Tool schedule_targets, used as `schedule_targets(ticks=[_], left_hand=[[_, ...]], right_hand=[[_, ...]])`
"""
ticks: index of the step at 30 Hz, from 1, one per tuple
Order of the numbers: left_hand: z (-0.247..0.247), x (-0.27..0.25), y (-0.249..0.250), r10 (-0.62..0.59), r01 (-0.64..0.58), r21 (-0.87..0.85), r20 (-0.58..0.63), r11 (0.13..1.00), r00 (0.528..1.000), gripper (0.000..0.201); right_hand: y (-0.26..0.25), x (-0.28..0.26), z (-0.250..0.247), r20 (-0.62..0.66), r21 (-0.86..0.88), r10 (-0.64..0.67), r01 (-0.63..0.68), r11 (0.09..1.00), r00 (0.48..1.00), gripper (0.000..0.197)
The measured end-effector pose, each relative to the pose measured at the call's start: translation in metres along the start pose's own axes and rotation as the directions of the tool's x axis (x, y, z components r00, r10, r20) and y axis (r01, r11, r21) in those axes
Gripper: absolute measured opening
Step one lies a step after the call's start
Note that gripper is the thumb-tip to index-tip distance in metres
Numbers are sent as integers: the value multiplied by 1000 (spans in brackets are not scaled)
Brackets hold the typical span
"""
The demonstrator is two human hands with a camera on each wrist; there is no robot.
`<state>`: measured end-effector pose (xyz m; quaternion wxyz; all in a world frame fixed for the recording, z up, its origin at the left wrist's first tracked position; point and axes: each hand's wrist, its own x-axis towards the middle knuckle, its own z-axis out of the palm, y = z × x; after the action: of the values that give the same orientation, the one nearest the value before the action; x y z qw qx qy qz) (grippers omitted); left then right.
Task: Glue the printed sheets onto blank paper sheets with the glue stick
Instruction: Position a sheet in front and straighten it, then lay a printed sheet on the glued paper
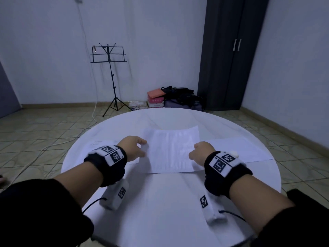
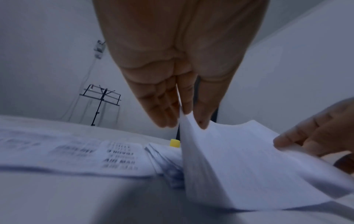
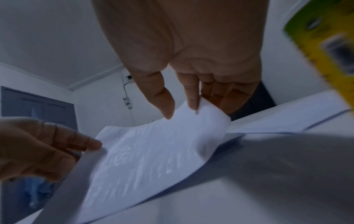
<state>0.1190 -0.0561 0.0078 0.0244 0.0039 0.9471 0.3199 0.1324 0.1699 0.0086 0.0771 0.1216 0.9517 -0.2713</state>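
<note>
A white sheet with shiny glue streaks on its upper face is held over the middle of the round white table. My left hand pinches its left edge, and my right hand pinches its right edge between thumb and fingers. Both held edges curl up while its near edge touches the table. Printed sheets lie left of it, and a blank sheet lies to the right. The yellow glue stick stands behind the papers, hidden in the head view.
A black music stand stands on the tiled floor beyond the table. Bags and boxes lie by a dark wardrobe. The table's rim runs close behind the printed sheets. Cables trail from both wrist cameras.
</note>
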Motion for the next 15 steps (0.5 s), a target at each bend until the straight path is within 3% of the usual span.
schedule_targets(ticks=[4,6,9,13,14,15], left_hand=[[2,40,10,-22,-10,283,107,959,994,64],[7,59,11,-58,7,326,145,945,988,64],[14,79,8,-94,11,381,198,924,976,66],[21,92,1,-99,-35,496,241,868,966,66],[21,92,1,-88,-55,530,240,846,967,64],[20,91,0,-76,-72,561,237,825,969,64]], right_hand=[[-13,35,-6,-29,-169,22,-27,985,999,40],[-20,48,-9,-9,-215,62,-62,975,998,38],[-28,72,-2,85,-411,146,-99,906,986,19],[13,193,49,160,-577,290,-149,803,944,50],[24,211,57,180,-571,319,-165,804,931,56],[15,193,51,204,-592,343,-164,789,917,52]])
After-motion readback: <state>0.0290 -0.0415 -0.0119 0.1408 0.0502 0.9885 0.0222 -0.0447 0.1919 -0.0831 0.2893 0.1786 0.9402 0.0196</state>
